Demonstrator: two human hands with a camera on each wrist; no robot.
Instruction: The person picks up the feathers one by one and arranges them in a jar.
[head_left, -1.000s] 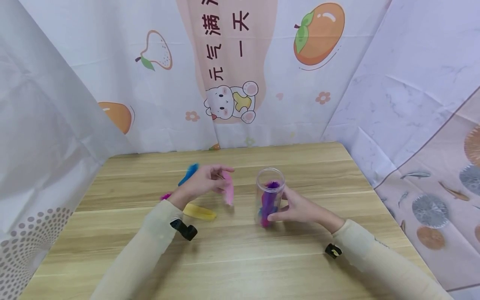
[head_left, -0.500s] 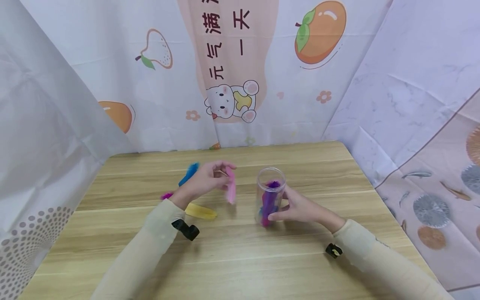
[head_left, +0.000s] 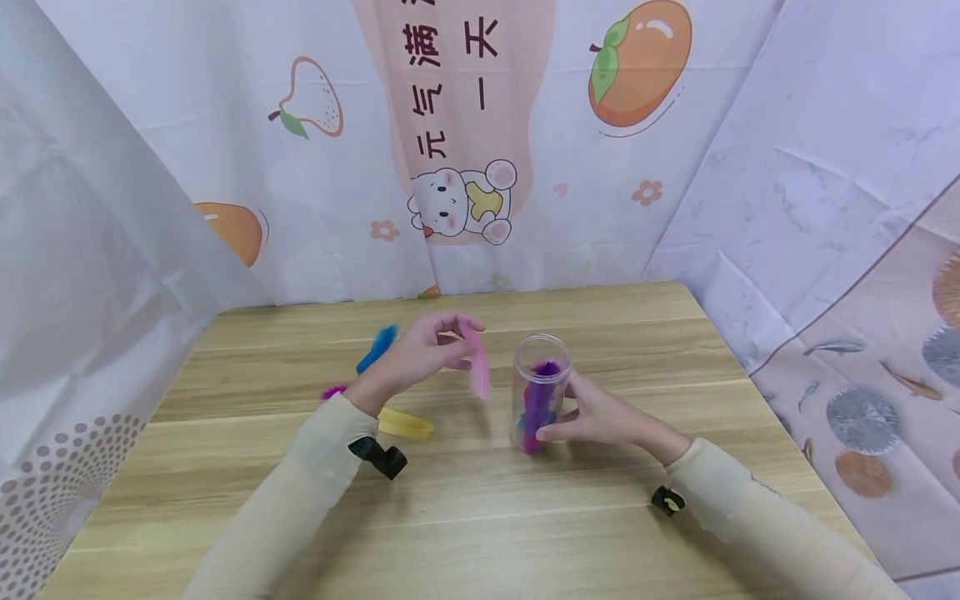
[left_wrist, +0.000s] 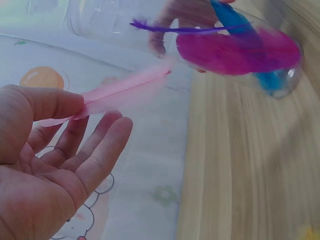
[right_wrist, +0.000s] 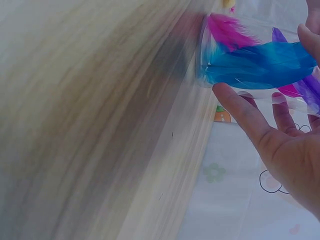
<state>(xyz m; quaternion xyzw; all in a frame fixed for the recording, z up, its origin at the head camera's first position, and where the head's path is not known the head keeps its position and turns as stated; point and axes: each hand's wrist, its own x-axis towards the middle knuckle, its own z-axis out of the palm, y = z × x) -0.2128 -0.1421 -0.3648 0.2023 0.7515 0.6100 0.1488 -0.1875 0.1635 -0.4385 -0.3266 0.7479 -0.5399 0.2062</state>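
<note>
My left hand [head_left: 422, 352] pinches a pale pink feather [head_left: 480, 368] between thumb and fingers, just left of a clear jar [head_left: 517, 408] and apart from it. In the left wrist view the pink feather [left_wrist: 127, 90] points toward the jar, its other fingers spread loosely. The jar stands upright with its top open, and my right hand [head_left: 603, 414] grips its right side. Inside it are a purple feather [head_left: 537, 406], a magenta feather [left_wrist: 215, 54] and a blue feather [right_wrist: 260, 65]. Part of the right hand is hidden behind the jar.
On the wooden table [head_left: 480, 517] a blue feather [head_left: 377, 347], a yellow feather [head_left: 406, 424] and a magenta feather [head_left: 333, 391] lie around the left wrist. The left forearm partly covers them. A printed curtain [head_left: 315, 217] hangs behind the table's far edge.
My left hand has moved right and slightly away from me, bringing the pink feather nearer the jar. The right hand and jar have stayed in place.
</note>
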